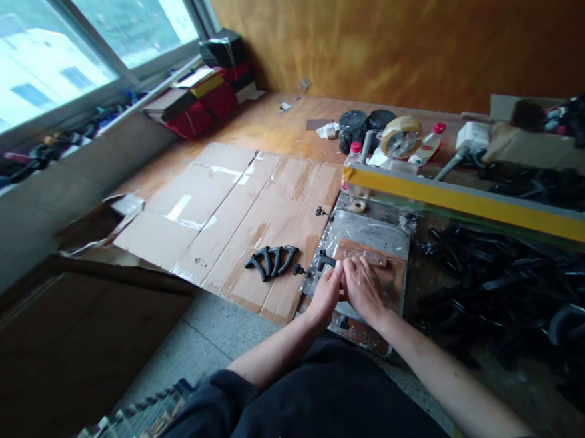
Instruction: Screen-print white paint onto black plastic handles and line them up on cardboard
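Fingers of both hands bend inward and meet at one spot, the left hand with its thumb toward the right hand, whose fingers lie folded over beside it. A black T-shaped part reaches out from the left thumb and fingertips, its wider end pointing away to the left; its near end is hidden, so I cannot tell whether the left fingers grip it or only touch it, nor what the right fingers hold. Under the hands lies a worn metal plate with a piece of brown board on it.

Two small black knobs stand along the plate's left edge, and a small tape roll rests near its far end. Just left, curved black handles lie side by side in a row on a flattened cardboard sheet. To the right, a dark heap of black parts spreads behind and below a yellow-faced bar. Beyond the bar stand black jars, a large tape roll and a red-capped bottle. Farther off, red boxes sit by the window, near a varnished wooden panel.
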Motion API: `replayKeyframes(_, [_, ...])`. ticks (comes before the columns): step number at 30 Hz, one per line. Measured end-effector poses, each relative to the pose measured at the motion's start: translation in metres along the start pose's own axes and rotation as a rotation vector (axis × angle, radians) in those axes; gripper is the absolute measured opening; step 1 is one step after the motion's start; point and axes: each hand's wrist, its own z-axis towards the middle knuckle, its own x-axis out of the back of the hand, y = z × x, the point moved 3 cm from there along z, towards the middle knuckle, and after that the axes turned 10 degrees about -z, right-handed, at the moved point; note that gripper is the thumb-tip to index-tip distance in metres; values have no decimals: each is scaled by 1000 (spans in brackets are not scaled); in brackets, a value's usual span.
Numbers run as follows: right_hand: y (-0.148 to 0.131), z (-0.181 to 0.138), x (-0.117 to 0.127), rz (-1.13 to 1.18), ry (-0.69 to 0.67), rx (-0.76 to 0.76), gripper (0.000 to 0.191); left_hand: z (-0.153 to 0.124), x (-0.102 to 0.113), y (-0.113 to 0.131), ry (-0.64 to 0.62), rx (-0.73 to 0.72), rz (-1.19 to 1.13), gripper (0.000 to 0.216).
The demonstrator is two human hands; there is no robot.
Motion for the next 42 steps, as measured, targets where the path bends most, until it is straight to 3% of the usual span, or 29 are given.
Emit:
replayKeyframes(2, [-35,12,-1,97,4,135,12,2,35,11,168,-92,-8,57])
replayKeyframes(5, [-73,38,-18,223,-65,277,17,0,111,27,359,-145,91,55])
replayKeyframes(9, [-101,73,-60,181,-226,280,25,-7,213,26,622,16,470,52])
replayKeyframes(11, [-110,85,-83,112,-329,239,29,-5,245,19,687,118,623,52])
replayKeyframes(13, [-117,92,-103,76,-431,183,34,2,261,14,700,166,705,52])
replayKeyframes(18, [-130,102,-128,107,-534,107,40,29,272,22,660,221,916,57])
replayKeyframes(26, [-136,110,-136,220,-595,-4,38,78,291,73,543,216,1187,53])
replayKeyframes(32, [-137,110,-140,275,-616,-18,39,78,287,84,484,172,1335,59])
replayKeyframes(34, [-136,109,-140,302,-624,-12,39,67,280,81,559,71,1377,60])
replayKeyframes(36, [-135,108,-139,321,-630,-13,39,56,268,75,620,-161,1422,57])
replayKeyframes(39, [-134,108,-139,326,-627,-14,38,48,244,54,516,-479,1472,49])
replayKeyframes(42, [-134,108,-139,330,-625,19,38,55,231,33,437,-507,1490,51])
